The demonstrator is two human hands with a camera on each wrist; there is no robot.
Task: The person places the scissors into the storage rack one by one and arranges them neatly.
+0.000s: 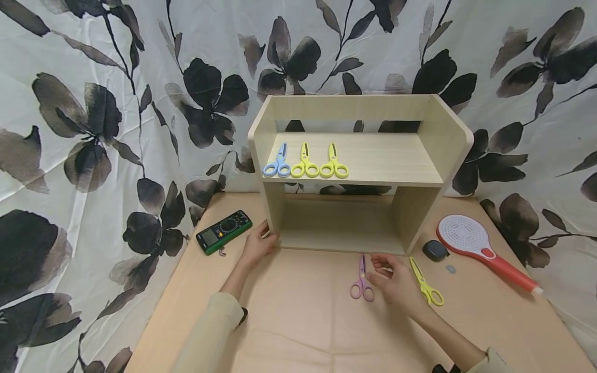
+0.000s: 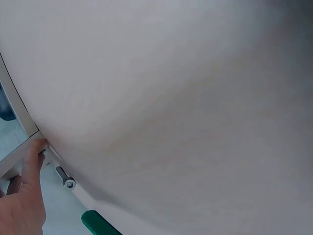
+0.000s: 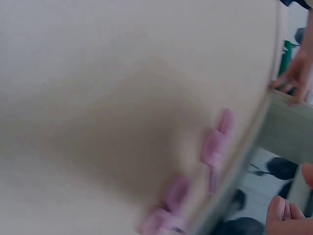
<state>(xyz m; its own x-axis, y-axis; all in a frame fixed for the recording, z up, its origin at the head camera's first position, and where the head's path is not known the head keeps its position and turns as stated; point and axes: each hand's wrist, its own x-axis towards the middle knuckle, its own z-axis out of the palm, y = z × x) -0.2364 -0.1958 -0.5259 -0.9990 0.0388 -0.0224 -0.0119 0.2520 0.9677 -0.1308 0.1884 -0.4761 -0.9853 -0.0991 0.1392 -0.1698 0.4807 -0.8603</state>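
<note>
My left hand (image 1: pixel 260 245) holds the lower left front corner of a pale wooden shelf (image 1: pixel 356 184). In the left wrist view, that hand's (image 2: pixel 24 200) extended finger touches the corner. Just below the shelf's front edge, my right hand (image 1: pixel 392 277) has loosely curled fingers and holds nothing. Left of it on the table lie scissors with purple handles (image 1: pixel 361 280), loops toward me; pink-purple handles (image 3: pixel 212 147) look blurred in the right wrist view. Blue-handled scissors (image 1: pixel 278 161) and two yellow pairs (image 1: pixel 305 161) (image 1: pixel 333 162) lie in a row on the upper board.
Right of my right hand lie yellow scissors (image 1: pixel 425 282), a dark rounded object (image 1: pixel 436 250), a grey disc (image 1: pixel 450 269) and a red-handled paddle with a white perforated head (image 1: pixel 485 248). On the left, a green multimeter (image 1: pixel 224 232) lies by a small metal item (image 1: pixel 222 252). Floral fabric (image 1: pixel 186 155) hangs behind.
</note>
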